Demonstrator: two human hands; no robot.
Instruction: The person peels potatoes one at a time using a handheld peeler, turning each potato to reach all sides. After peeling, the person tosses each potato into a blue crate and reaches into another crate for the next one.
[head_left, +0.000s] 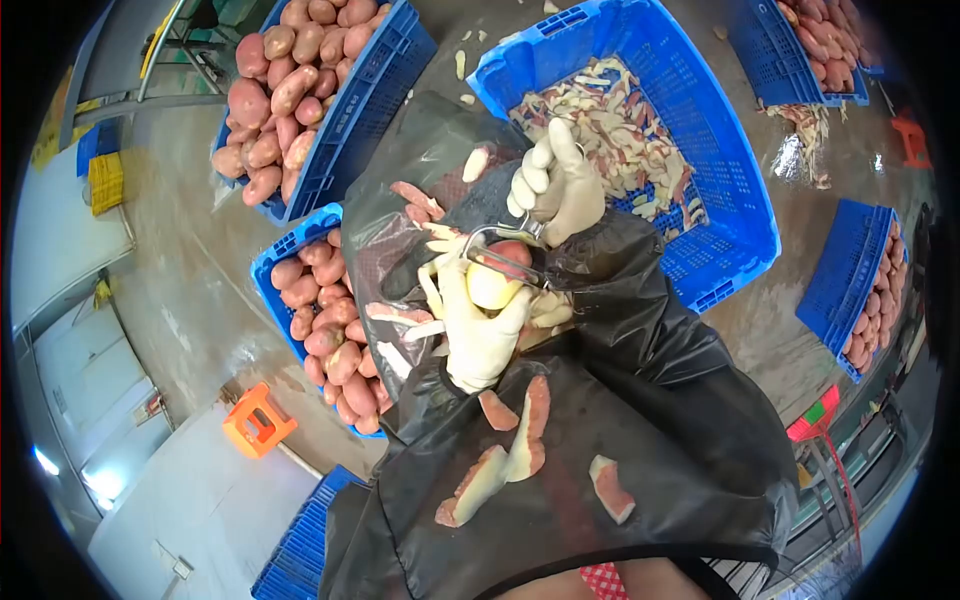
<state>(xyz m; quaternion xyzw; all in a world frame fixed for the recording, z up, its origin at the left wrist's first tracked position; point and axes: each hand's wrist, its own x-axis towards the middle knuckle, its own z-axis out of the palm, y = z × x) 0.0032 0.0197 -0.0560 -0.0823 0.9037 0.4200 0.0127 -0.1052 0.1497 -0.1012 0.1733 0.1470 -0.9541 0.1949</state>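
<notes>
Potato (490,290) sits in the left hand (478,330), gloved in off-white, right over the lap, around the middle of the scene. Thumb's on the right side of it and the fingers are bent around the left, so it's pinched between them. Near part of the potato is bare and pale yellow, far part is red skin.

Right hand (568,190), also gloved, is just beyond and a bit to the right. Its fingers are curled in on a metal peeler (533,230), with one digit poking up toward the far side; can't tell exactly how the handle sits in the palm. The peeler's frame reaches left across the potato.

Lap's covered by a black apron (650,410), pretty messy, with red-and-pale peel strips (528,430) lying near, and more bits around the left hand. Far and a little right there's a blue crate (735,190) with a heap of peelings (610,125) inside. Over on the left, two more crates hold red potatoes, one far (365,115) and one nearer (268,262), close by the apron. Orange stool (258,420) stands on the floor, left.
</notes>
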